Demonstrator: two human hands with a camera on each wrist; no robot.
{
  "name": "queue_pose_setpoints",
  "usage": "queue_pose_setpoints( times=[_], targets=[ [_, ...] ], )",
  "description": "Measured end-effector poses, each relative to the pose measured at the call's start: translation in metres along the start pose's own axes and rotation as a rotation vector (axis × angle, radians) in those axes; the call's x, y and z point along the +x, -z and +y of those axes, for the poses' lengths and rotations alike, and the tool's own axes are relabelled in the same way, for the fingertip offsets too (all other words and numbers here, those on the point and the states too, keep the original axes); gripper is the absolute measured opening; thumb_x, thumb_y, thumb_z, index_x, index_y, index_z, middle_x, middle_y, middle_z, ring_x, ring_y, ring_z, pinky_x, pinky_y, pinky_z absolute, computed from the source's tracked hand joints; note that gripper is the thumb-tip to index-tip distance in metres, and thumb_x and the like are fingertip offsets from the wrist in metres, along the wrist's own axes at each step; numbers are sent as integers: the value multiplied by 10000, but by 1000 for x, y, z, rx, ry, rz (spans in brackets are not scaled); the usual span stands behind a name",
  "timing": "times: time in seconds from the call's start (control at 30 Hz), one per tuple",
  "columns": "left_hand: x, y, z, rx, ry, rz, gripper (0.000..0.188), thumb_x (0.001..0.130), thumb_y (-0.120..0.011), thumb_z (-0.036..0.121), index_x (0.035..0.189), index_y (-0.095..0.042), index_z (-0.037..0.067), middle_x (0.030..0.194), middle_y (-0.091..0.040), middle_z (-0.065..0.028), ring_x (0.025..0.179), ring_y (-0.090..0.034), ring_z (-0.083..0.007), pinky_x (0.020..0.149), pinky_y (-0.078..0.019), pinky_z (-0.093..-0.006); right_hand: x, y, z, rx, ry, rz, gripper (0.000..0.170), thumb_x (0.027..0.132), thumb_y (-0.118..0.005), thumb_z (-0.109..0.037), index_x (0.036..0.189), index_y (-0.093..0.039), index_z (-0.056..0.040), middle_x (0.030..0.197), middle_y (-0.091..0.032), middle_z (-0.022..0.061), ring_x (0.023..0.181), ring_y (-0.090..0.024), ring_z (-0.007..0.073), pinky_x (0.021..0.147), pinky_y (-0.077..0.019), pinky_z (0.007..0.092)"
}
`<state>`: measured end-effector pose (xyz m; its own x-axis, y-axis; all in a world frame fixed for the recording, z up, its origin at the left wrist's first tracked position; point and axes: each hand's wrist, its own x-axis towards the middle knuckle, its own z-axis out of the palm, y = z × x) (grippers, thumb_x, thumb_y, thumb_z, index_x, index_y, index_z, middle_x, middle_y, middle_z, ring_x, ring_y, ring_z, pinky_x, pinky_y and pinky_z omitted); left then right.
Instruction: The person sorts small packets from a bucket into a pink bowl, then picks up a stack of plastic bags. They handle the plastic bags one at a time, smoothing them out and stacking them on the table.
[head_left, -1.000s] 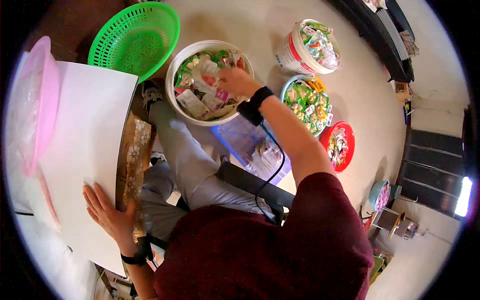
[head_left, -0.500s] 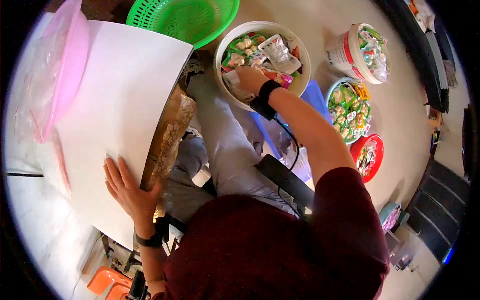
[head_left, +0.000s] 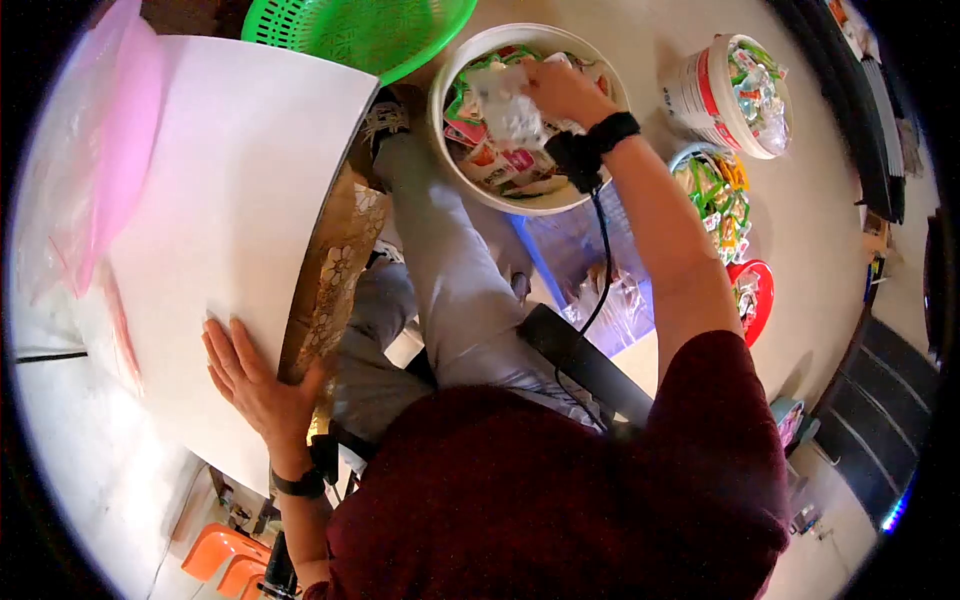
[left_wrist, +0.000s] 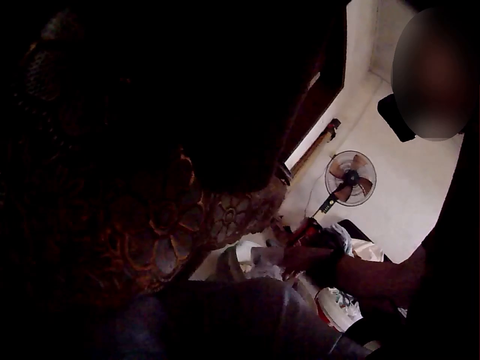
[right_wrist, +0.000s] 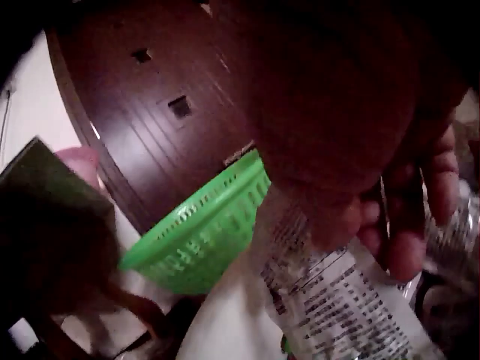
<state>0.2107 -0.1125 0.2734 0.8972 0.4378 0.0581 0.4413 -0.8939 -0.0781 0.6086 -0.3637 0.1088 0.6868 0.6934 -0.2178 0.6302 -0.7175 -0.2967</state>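
Observation:
My right hand [head_left: 568, 95] is over a wide white bucket [head_left: 540, 206] filled with small, colourful food packets. Between thumb and fingers it pinches a clear and white plastic packet [head_left: 512, 118]. Dense printed lines run across this packet in the right wrist view, where the thumb overlaps its upper end. Palm down, my left hand [head_left: 262, 395] rests near the edge of a white tabletop [head_left: 230, 180], its fingers straight. The left wrist view is mostly dark and does not show that hand's fingers.
A green slotted basket [head_left: 400, 62] sits beyond the table corner. On the table stands a pink basin [head_left: 140, 140] with clear plastic. To the right are a second packet bucket [head_left: 695, 95], a red basin [head_left: 765, 300] and a blue crate [head_left: 535, 250].
Half a second ago the right hand was low at the bucket's near left side, by a white packet. Now it is farther up and right with a packet. The left hand stays on the table.

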Motion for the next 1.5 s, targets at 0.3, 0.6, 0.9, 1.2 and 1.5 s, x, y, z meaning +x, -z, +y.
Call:
queue_pose_setpoints(
  times=[0.3,0.6,0.9,1.2,1.5],
  targets=[
    [2,-1,3,11,6,-1,1022,535,-775,269,1402,-275,59,1462,-246,-192,1341,-245,-365,1080,-201,-505,22,-97,-50,46,408,-287,212,837,-527,-182,907,-644,-21,892,-646,195,857,-640,329,714,-519,443],
    [3,-2,0,-17,-25,25,993,564,-755,265,1405,-266,64,1462,-238,-197,1340,-238,-377,1080,-205,-506,17,-116,-79,-328,81,-521,217,780,-558,-154,919,-696,-60,917,-676,138,832,-664,308,664,-532,456],
    [0,-2,-3,-29,-32,37,982,553,-737,254,1400,-277,62,1462,-241,-198,1346,-237,-370,1074,-200,-520,-6,-79,-40,-207,131,-401,190,748,-564,-201,838,-679,-80,857,-663,115,819,-645,312,662,-514,445],
    [1,-2,0,-9,-34,40,982,558,-749,288,1393,-288,56,1456,-252,-201,1331,-257,-379,1071,-213,-513,-5,-8,25,-221,-193,-190,199,774,-580,-238,833,-671,-70,894,-668,128,841,-651,284,686,-531,428],
    [4,-1,2,-10,-3,1,971,561,-746,279,1389,-291,54,1457,-248,-201,1336,-246,-379,1079,-208,-510,0,-65,-67,-34,284,-352,169,788,-548,-179,887,-644,-81,909,-652,126,808,-633,348,697,-493,476]
  ],
)
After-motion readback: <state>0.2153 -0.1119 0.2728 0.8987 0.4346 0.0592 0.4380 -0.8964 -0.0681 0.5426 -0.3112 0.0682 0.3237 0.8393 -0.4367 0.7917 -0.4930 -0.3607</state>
